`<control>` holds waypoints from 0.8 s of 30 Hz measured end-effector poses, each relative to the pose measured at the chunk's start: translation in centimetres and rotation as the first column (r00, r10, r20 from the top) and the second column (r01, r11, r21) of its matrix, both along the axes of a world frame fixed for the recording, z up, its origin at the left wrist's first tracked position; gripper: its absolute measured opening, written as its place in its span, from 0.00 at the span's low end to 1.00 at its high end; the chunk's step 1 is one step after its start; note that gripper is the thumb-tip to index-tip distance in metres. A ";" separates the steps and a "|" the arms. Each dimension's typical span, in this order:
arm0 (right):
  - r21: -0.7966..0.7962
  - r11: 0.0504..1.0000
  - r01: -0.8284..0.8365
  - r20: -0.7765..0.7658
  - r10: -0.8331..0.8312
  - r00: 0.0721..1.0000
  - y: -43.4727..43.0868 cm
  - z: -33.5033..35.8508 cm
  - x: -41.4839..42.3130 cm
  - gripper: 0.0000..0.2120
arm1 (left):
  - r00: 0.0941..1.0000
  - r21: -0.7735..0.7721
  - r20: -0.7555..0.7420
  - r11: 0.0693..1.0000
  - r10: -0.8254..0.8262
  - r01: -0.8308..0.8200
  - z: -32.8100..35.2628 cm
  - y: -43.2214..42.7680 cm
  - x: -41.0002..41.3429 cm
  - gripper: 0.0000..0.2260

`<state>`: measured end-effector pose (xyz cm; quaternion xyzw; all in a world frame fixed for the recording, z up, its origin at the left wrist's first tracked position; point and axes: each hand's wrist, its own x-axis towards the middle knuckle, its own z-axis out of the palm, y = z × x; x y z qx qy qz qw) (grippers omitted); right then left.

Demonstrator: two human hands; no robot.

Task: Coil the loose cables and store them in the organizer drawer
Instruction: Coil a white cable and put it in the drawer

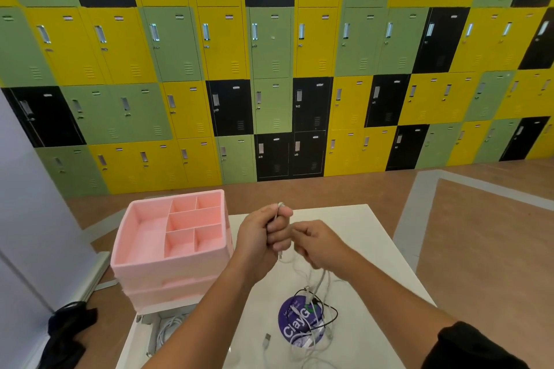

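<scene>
My left hand (265,234) grips a white cable (322,278) above the white table, one plug end sticking up past the thumb. My right hand (316,244) is just to its right, fingers curled round the same cable, which hangs down to a tangle of white and black cables (314,320) lying on the table. The pink organizer (144,244) stands at the table's left, its divided top tray open to view. Below it a drawer (166,331) is pulled out with a white coiled cable inside.
A round purple sticker (295,319) lies under the tangle. The white table (368,252) has bare surface on the right. A black bag (67,332) sits on the floor at lower left. A wall of yellow, green and black lockers (269,69) stands beyond.
</scene>
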<state>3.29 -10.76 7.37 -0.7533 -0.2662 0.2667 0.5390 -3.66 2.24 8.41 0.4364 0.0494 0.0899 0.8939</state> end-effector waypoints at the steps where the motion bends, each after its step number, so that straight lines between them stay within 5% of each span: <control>1: -0.009 1.000 -0.004 -0.021 0.004 1.000 0.3 -0.2 -0.6 0.13 | 1.000 -0.034 0.001 0.999 0.024 -0.024 0.1 -0.1 0.2 0.16; 12: -0.145 0.982 -0.121 -0.139 0.101 0.985 1.2 0.5 -2.5 0.12 | 0.929 0.160 0.001 0.917 0.370 -0.365 -0.6 -0.1 1.4 0.16; 19: 0.092 0.994 0.055 -0.608 0.012 0.794 1.1 1.2 -2.7 0.08 | 0.858 0.360 0.123 0.783 0.499 -0.507 -1.0 1.1 2.1 0.14; 21: 0.009 0.999 0.051 -0.524 -0.039 0.851 1.1 1.3 -2.6 0.10 | 0.846 0.443 0.151 0.730 0.511 -0.520 -1.2 1.7 2.2 0.14; 24: -0.209 0.971 -0.114 -0.154 0.082 0.985 1.1 2.4 -2.7 0.10 | 0.868 0.603 0.170 0.647 0.467 -0.467 -1.7 1.8 2.0 0.14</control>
